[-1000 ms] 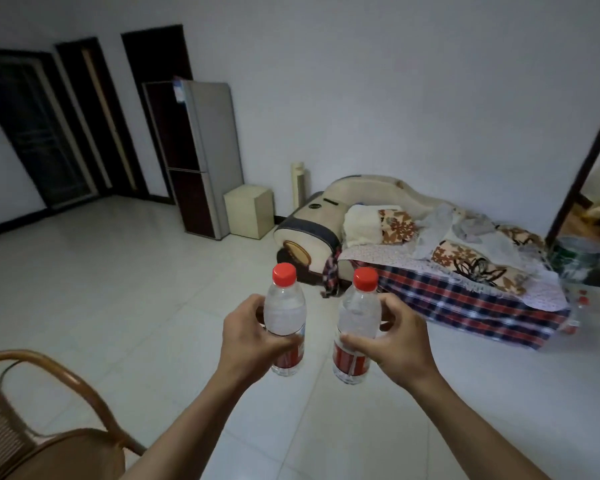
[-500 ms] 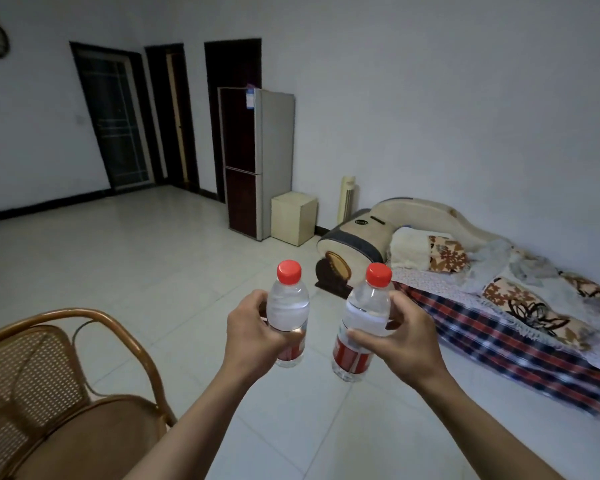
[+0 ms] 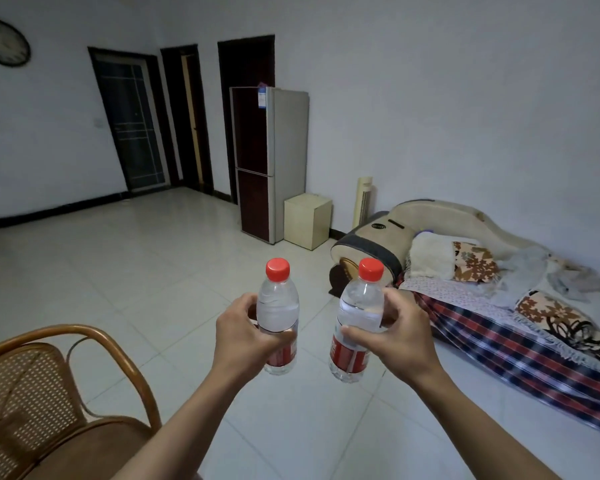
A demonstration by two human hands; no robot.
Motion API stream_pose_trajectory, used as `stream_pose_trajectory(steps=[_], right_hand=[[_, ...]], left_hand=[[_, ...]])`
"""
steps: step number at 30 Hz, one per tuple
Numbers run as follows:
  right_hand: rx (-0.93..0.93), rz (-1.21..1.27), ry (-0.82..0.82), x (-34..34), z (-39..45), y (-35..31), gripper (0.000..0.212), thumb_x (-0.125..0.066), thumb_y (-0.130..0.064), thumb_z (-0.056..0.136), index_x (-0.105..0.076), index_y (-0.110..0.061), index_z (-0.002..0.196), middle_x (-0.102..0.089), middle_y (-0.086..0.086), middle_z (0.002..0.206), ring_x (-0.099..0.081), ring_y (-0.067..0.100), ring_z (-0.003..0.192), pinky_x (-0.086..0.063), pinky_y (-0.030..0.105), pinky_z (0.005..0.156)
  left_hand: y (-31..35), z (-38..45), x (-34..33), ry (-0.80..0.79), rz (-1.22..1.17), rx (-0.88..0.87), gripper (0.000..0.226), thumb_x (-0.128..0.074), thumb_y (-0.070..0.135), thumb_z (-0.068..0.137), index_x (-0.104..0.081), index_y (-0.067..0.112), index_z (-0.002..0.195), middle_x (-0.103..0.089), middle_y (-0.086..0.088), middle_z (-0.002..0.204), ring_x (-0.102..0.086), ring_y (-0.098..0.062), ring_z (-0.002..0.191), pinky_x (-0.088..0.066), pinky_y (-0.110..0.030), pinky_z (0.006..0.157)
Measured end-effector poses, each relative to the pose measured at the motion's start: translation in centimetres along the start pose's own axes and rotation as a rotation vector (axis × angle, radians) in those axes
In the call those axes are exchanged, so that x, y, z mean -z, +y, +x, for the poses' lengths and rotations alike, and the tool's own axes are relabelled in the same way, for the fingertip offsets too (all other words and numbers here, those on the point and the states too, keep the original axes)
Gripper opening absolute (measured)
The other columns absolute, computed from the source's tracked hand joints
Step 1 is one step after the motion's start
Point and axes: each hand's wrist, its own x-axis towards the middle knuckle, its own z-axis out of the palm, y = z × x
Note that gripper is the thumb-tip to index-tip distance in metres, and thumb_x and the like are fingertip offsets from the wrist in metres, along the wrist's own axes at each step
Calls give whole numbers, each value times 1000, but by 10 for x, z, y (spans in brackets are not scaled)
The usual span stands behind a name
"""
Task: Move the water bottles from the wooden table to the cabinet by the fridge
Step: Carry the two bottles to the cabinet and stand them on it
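Observation:
I hold two clear water bottles with red caps and red labels out in front of me, both upright above the tiled floor. My left hand (image 3: 245,332) grips the left bottle (image 3: 278,304) around its middle. My right hand (image 3: 394,336) grips the right bottle (image 3: 359,306), which leans slightly right. Far ahead, a small cream cabinet (image 3: 307,221) stands against the wall, just right of the tall grey and dark red fridge (image 3: 267,161). The wooden table is not in view.
A rattan chair (image 3: 45,386) stands at the lower left, close to my left arm. A low sofa bed (image 3: 499,306) with a plaid cover and cushions fills the right side. A slim tower fan (image 3: 363,200) stands beside the cabinet. Dark doors (image 3: 132,123) line the back wall.
The view has swung left, so the fridge and cabinet sit nearer the centre and more of the chair shows. Both hands keep their bottles in the same pose.

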Motion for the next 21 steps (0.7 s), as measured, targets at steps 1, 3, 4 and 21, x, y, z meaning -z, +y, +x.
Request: stream_pose_trajectory(steps=[1, 3, 4, 21], right_hand=[[-3, 13, -7, 1, 12, 10, 53, -92, -30, 58, -66, -30, 105, -69, -19, 94, -66, 6, 88, -60, 32, 75], [-3, 17, -27, 3, 37, 29, 54, -91, -33, 59, -66, -30, 107, -70, -16, 96, -65, 5, 90, -58, 29, 76], [-6, 10, -40, 3, 49, 36, 55, -91, -34, 60, -65, -30, 108, -70, -16, 97, -65, 4, 91, -57, 27, 76], [14, -50, -70, -63, 237, 107, 57, -91, -36, 59, -66, -30, 109, -71, -15, 99, -68, 4, 91, -60, 27, 77]], left_hand=[[1, 12, -9, 11, 4, -3, 47, -91, 30, 50, -67, 27, 91, -71, 7, 86, -67, -15, 79, -60, -36, 68], [2, 34, -28, 22, 12, -6, 48, -92, 27, 52, -67, 27, 93, -70, 7, 88, -67, -16, 81, -60, -37, 68], [2, 44, -37, 22, 18, -2, 49, -93, 25, 53, -67, 27, 94, -70, 6, 89, -67, -16, 82, -60, -36, 68], [-62, 238, -92, 8, 4, -14, 46, -85, 33, 47, -66, 27, 88, -69, 7, 83, -66, -15, 73, -59, -34, 64]])
